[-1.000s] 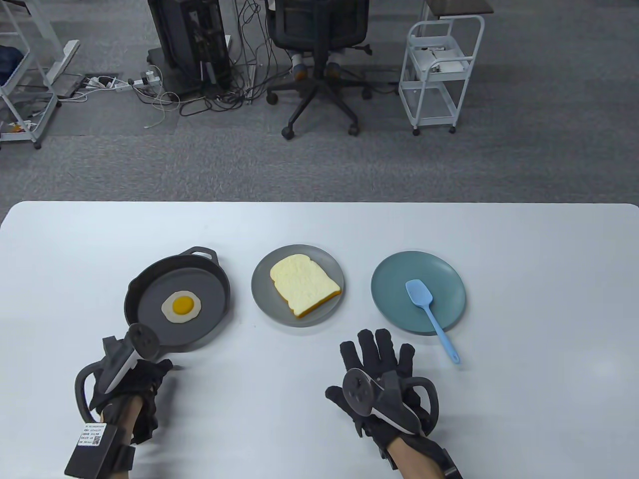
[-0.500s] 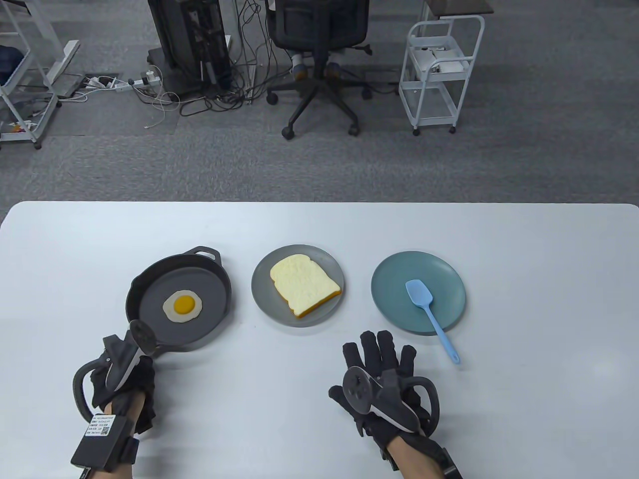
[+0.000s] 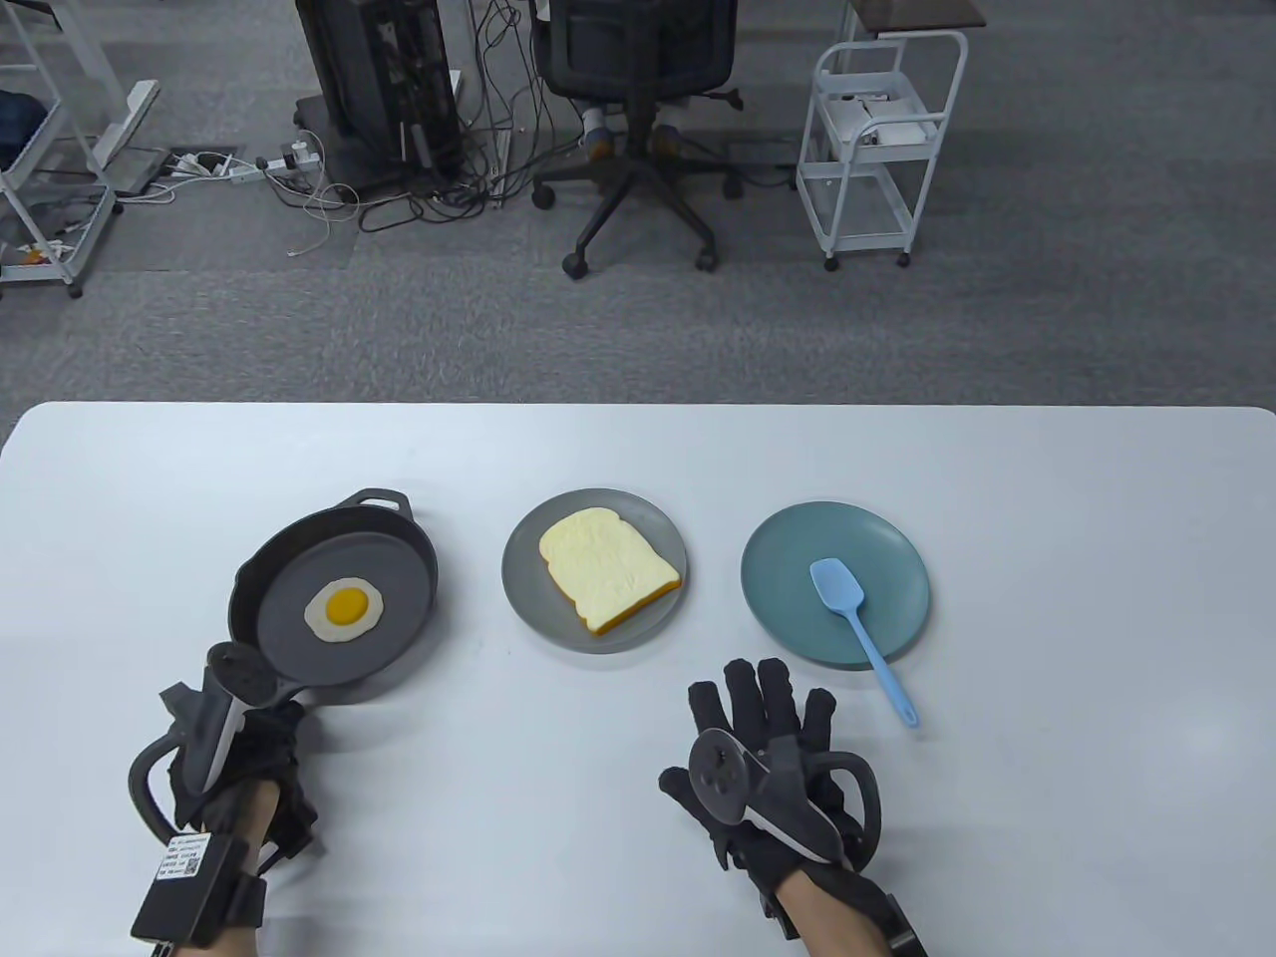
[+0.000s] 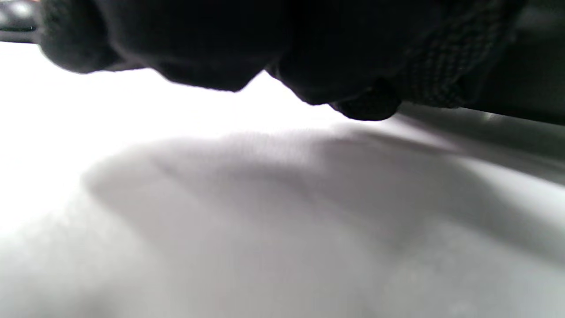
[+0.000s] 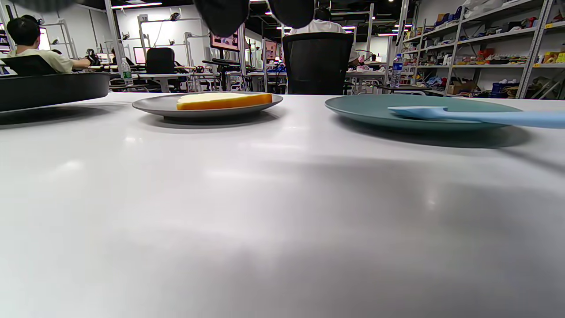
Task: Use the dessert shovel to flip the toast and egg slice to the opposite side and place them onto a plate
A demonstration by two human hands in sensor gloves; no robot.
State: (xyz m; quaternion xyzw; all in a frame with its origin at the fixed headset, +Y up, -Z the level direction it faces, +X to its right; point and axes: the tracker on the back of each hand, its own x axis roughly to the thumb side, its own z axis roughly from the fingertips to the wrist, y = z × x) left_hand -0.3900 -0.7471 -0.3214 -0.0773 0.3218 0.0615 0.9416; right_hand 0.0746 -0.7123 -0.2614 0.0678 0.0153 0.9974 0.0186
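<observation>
Left hand [image 3: 234,768] grips the pan [image 3: 334,596] by its handle near the table's [image 3: 638,449] left front edge, presumably steadying the egg [image 3: 344,608], while the right hand [image 3: 773,758] lies flat, fingers spread, just short of the spatula [image 3: 859,630] on the blue plate [image 3: 835,583], toast [image 3: 608,580] mid-table.

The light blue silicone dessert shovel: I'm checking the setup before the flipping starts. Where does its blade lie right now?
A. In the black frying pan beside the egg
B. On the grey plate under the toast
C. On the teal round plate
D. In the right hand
C: the light blue silicone dessert shovel lies with its blade on the teal round plate and its handle sticking out over the rim toward the right hand, which rests flat and apart from it.
</observation>
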